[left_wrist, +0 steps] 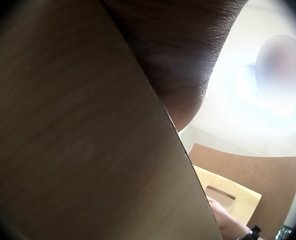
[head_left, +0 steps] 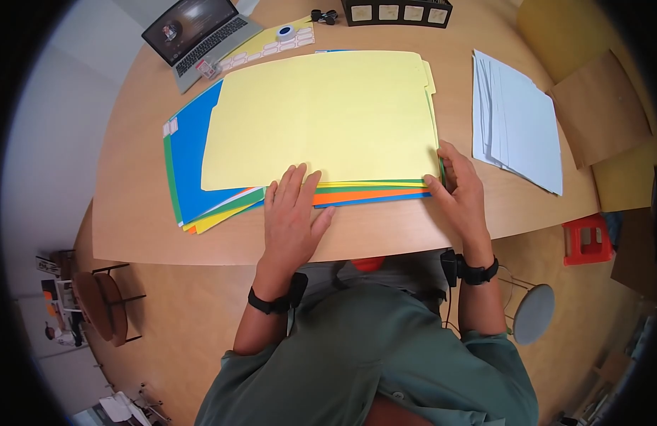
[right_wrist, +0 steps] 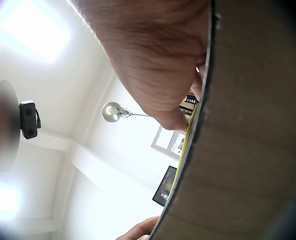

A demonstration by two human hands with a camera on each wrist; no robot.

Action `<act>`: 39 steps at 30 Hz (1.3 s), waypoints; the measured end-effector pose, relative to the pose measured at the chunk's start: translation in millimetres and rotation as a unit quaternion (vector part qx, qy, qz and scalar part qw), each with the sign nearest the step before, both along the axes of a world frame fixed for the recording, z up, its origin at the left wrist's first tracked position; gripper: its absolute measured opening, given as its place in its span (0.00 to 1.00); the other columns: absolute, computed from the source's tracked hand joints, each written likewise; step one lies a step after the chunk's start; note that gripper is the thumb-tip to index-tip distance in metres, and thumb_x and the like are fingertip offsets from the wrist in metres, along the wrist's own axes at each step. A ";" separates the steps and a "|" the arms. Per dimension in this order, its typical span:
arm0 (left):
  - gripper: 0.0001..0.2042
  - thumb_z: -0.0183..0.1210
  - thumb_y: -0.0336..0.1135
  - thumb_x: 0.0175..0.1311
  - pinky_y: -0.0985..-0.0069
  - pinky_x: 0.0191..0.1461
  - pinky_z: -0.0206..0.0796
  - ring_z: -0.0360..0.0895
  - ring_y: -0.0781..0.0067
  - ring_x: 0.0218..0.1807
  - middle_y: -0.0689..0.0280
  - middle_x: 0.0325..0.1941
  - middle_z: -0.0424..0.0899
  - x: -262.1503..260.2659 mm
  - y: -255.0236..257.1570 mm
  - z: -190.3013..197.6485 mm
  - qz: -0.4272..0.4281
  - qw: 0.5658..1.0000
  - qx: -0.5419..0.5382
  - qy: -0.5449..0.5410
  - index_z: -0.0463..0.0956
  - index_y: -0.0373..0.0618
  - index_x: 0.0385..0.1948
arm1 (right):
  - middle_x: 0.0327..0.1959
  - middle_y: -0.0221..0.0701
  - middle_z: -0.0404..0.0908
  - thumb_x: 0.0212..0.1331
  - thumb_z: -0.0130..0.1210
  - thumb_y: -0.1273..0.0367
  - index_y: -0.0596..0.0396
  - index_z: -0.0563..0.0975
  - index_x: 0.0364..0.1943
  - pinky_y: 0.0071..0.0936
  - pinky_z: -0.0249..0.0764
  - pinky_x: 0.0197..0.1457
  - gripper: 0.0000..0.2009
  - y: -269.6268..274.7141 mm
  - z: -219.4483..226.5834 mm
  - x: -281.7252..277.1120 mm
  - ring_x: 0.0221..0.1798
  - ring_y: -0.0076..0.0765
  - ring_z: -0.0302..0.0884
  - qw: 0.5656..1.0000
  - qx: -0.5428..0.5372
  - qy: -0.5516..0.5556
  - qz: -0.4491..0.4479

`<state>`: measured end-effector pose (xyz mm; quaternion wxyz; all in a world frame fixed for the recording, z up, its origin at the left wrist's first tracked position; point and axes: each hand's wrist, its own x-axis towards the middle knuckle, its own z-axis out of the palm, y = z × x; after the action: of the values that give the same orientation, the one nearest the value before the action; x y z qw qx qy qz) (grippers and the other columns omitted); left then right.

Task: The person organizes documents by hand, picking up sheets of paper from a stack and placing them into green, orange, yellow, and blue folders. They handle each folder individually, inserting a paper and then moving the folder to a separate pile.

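Resting over the near edge of a pale yellow folder (head_left: 321, 117) with the left hand (head_left: 291, 218), with fingers extended and released. Touching the near right corner of the pale yellow folder with the right hand (head_left: 465, 192), with thumb and fingers bent about that corner; impossible to tell whether grasping it or merely in contact. Showing the pale yellow folder flat on the bench (head_left: 385, 228), uppermost on a pile of coloured folders (head_left: 375, 197) with yellow, green, orange and blue edges exposed along its near side. Showing also, projecting from beneath its left side, a blue folder (head_left: 193, 156). Including, to the right of the pale yellow folder and well apart from it, a stack of white papers (head_left: 524, 124). Including, beyond its far left corner, an open laptop (head_left: 204, 35); beyond its far edge, a small white roll (head_left: 285, 33) and a black organiser (head_left: 397, 22) with pale square panels.
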<state>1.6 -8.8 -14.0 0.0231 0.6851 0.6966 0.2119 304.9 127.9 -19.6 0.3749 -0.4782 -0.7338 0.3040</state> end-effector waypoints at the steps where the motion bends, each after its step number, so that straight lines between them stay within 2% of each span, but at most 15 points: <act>1: 0.32 0.68 0.43 0.72 0.42 0.87 0.48 0.61 0.44 0.86 0.49 0.83 0.69 -0.1 0.1 0.0 0.000 1.000 -0.002 -0.001 0.72 0.44 0.76 | 0.64 0.43 0.84 0.66 0.72 0.67 0.53 0.76 0.74 0.38 0.81 0.64 0.31 0.5 -0.6 0.6 0.64 0.46 0.83 1.000 0.008 -0.003 0.006; 5: 0.32 0.68 0.43 0.72 0.42 0.87 0.48 0.61 0.44 0.86 0.49 0.84 0.69 -0.9 0.0 0.7 -0.001 1.000 -0.006 0.000 0.72 0.44 0.76 | 0.65 0.43 0.83 0.65 0.73 0.67 0.54 0.77 0.73 0.38 0.80 0.67 0.32 1.0 -2.0 4.0 0.66 0.47 0.82 0.999 0.047 -0.017 0.021; 8: 0.33 0.69 0.43 0.72 0.42 0.87 0.48 0.61 0.44 0.86 0.49 0.84 0.69 -1.2 0.0 1.5 -0.001 1.000 -0.010 -0.004 0.71 0.44 0.76 | 0.66 0.41 0.82 0.65 0.73 0.72 0.55 0.77 0.72 0.35 0.79 0.69 0.31 1.5 -7.5 5.7 0.67 0.42 0.81 0.999 -0.002 0.040 0.022; 10: 0.33 0.69 0.43 0.72 0.42 0.87 0.48 0.61 0.44 0.86 0.49 0.84 0.68 -1.4 -0.2 2.0 -0.001 1.000 -0.010 -0.006 0.71 0.44 0.76 | 0.65 0.38 0.80 0.65 0.70 0.77 0.57 0.78 0.71 0.31 0.78 0.70 0.28 4.1 -15.0 5.2 0.66 0.36 0.80 0.988 -0.016 0.141 0.060; 14: 0.32 0.69 0.43 0.72 0.42 0.87 0.48 0.61 0.44 0.86 0.49 0.84 0.68 -2.9 -0.6 1.8 -0.004 1.000 -0.007 -0.011 0.72 0.45 0.76 | 0.62 0.34 0.81 0.68 0.68 0.80 0.58 0.79 0.69 0.27 0.79 0.68 0.25 3.9 -12.5 6.9 0.64 0.29 0.81 0.983 -0.021 0.165 0.076; 16: 0.32 0.69 0.42 0.71 0.42 0.87 0.48 0.62 0.44 0.86 0.49 0.83 0.68 -3.5 -0.8 1.2 -0.006 1.000 -0.002 -0.016 0.72 0.45 0.76 | 0.54 0.28 0.82 0.69 0.67 0.80 0.58 0.80 0.67 0.24 0.80 0.61 0.23 3.6 -12.9 10.1 0.54 0.24 0.82 0.980 -0.077 0.173 0.055; 17: 0.32 0.69 0.42 0.71 0.42 0.87 0.49 0.62 0.44 0.86 0.49 0.83 0.68 -3.7 -1.0 1.0 -0.009 1.000 0.000 -0.017 0.72 0.45 0.76 | 0.54 0.28 0.82 0.69 0.67 0.80 0.58 0.80 0.67 0.24 0.80 0.61 0.23 3.4 -12.5 11.1 0.54 0.24 0.82 0.981 -0.076 0.169 0.055; 19: 0.33 0.69 0.42 0.71 0.42 0.86 0.49 0.62 0.44 0.86 0.48 0.83 0.68 -3.6 -1.5 2.0 -0.009 1.000 -0.001 -0.019 0.72 0.45 0.76 | 0.43 0.21 0.80 0.70 0.68 0.79 0.57 0.82 0.65 0.20 0.77 0.50 0.20 3.2 -11.6 12.1 0.45 0.17 0.78 0.980 -0.092 0.176 0.028; 20: 0.33 0.70 0.42 0.71 0.42 0.86 0.50 0.62 0.44 0.86 0.48 0.83 0.69 -4.1 -1.2 2.1 -0.010 1.000 -0.004 -0.017 0.72 0.45 0.76 | 0.43 0.21 0.80 0.70 0.68 0.79 0.57 0.82 0.65 0.20 0.77 0.50 0.20 3.1 -11.6 12.3 0.45 0.17 0.78 0.980 -0.089 0.174 0.027; 22: 0.33 0.70 0.42 0.71 0.41 0.86 0.51 0.62 0.43 0.86 0.48 0.83 0.69 -5.0 -1.3 1.3 -0.011 1.000 0.000 -0.024 0.72 0.45 0.75 | 0.36 0.18 0.77 0.70 0.68 0.78 0.57 0.84 0.64 0.18 0.72 0.45 0.19 2.7 -9.8 11.6 0.40 0.14 0.74 0.983 -0.099 0.156 0.021; 25: 0.32 0.70 0.43 0.71 0.41 0.85 0.52 0.62 0.43 0.86 0.48 0.83 0.69 -5.0 -1.2 0.4 -0.012 0.999 0.004 -0.034 0.72 0.45 0.75 | 0.35 0.17 0.76 0.70 0.68 0.77 0.57 0.84 0.63 0.16 0.71 0.44 0.18 0.7 -6.4 5.6 0.39 0.14 0.73 0.981 -0.095 0.171 0.003; 32: 0.33 0.70 0.43 0.70 0.41 0.84 0.52 0.62 0.44 0.86 0.47 0.83 0.68 -6.5 -2.0 3.7 -0.017 0.999 0.001 -0.037 0.72 0.44 0.75 | 0.37 0.18 0.77 0.70 0.68 0.78 0.58 0.83 0.64 0.17 0.72 0.45 0.19 -0.3 -5.4 3.2 0.40 0.14 0.74 0.982 -0.095 0.165 0.000; 39: 0.34 0.71 0.43 0.69 0.42 0.83 0.53 0.62 0.41 0.85 0.44 0.82 0.68 -7.6 -4.4 3.9 -0.033 0.999 0.011 -0.025 0.72 0.44 0.75 | 0.43 0.20 0.80 0.69 0.68 0.78 0.56 0.84 0.63 0.18 0.78 0.50 0.19 -2.4 -10.2 2.5 0.44 0.16 0.80 0.981 -0.095 0.167 -0.030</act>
<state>-5.9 -13.2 -10.1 0.0400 0.7026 0.6700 0.2363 307.4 125.5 -29.7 0.4541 -0.4758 -0.6140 0.4363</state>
